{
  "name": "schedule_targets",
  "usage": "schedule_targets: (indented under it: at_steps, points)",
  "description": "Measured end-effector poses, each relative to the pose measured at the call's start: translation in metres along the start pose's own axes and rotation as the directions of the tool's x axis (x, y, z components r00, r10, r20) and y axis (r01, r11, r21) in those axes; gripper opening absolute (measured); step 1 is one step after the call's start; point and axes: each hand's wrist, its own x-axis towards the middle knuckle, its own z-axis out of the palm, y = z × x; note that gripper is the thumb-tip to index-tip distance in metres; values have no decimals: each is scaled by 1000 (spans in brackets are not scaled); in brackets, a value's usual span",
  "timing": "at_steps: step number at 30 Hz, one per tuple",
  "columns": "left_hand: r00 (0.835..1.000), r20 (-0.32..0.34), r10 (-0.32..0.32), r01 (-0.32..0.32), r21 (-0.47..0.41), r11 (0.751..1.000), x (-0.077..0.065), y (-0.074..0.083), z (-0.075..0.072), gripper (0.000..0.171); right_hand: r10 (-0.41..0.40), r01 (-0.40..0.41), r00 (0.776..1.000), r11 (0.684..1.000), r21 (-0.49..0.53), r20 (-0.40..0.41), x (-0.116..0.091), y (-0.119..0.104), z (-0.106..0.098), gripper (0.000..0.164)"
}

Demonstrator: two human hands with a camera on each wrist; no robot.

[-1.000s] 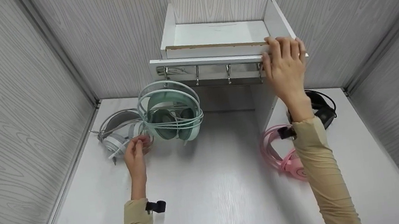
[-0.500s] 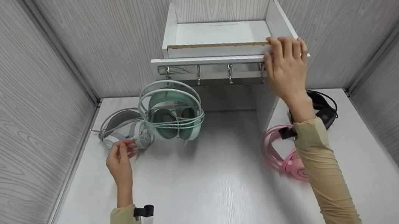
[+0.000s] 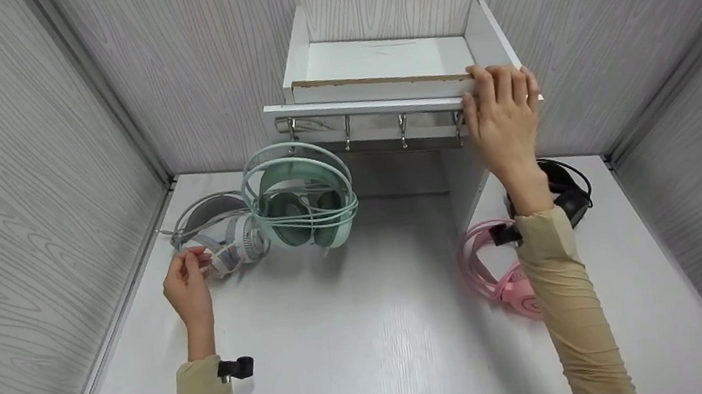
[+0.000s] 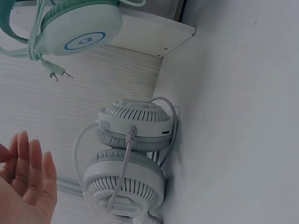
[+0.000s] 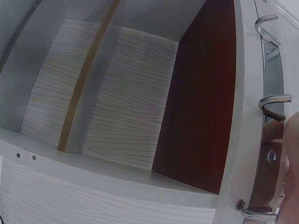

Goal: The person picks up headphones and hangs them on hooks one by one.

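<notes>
My left hand (image 3: 186, 284) hovers beside the white-grey headphones (image 3: 241, 240), which lie on the table at the left with their cable wrapped round them. In the left wrist view its fingers (image 4: 35, 161) are loosely extended, apart from these headphones, and hold nothing. Mint-green headphones (image 3: 290, 221) hang at the leftmost hook, cable looped around them and its plugs dangling in the left wrist view. My right hand (image 3: 504, 121) grips the right end of the white hook board (image 3: 367, 107) on the shelf front, fingers over its top edge. The right wrist view shows its metal hooks (image 5: 275, 99).
The white shelf unit (image 3: 387, 58) stands against the back wall. Pink headphones (image 3: 477, 255) lie to its right, partly behind my right sleeve, with black headphones (image 3: 573, 204) farther back. Wood-patterned panels (image 3: 5, 166) enclose the table (image 3: 370, 355) at both sides.
My left hand has moved left across the front of the white-grey headphones, away from the green ones. My right hand keeps its grip on the hook board; the headphones have stayed in place.
</notes>
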Motion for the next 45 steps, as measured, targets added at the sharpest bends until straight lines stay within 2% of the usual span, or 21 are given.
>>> schedule_targets:
  at_steps: [5,9,11,15,19,24,28,32,35,42,45]
  points:
    - [1000,-27,-11,14,117,993,16,-9,-3,28,4,-4,1000,1000,3,-2,-1,0,0,42]
    - [998,-36,-43,49,192,980,28,-15,-7,27,1,-1,1000,1000,2,-3,-1,0,0,42]
    - [997,-31,-67,72,224,972,32,-18,-10,33,-3,3,1000,1000,-2,-8,-1,-1,0,42]
    - [985,-8,-171,167,280,945,38,-25,-15,60,-8,8,1000,1000,-10,-16,-1,-2,0,42]
    - [947,23,-321,301,286,910,41,-30,-18,85,-7,7,1000,1000,-14,-13,-1,-3,0,42]
    - [871,121,-476,435,257,863,44,-35,-19,99,-10,10,1000,1000,-18,-14,0,-3,0,42]
    - [806,206,-554,522,192,831,46,-39,-17,100,-14,13,1000,1000,-19,-10,0,-3,-1,42]
    - [752,281,-597,590,119,799,49,-39,-15,100,-8,8,1000,1000,-23,-4,0,-3,-2,42]
    - [728,309,-612,604,133,786,51,-38,-13,102,-7,7,1000,1000,-25,-3,0,-2,-2,42]
    - [693,337,-637,621,171,765,56,-39,-11,110,-18,18,1000,999,-28,-14,-1,0,-2,41]
    - [671,354,-651,638,172,751,57,-40,-12,109,-20,19,1000,999,-31,-12,-1,0,-1,41]
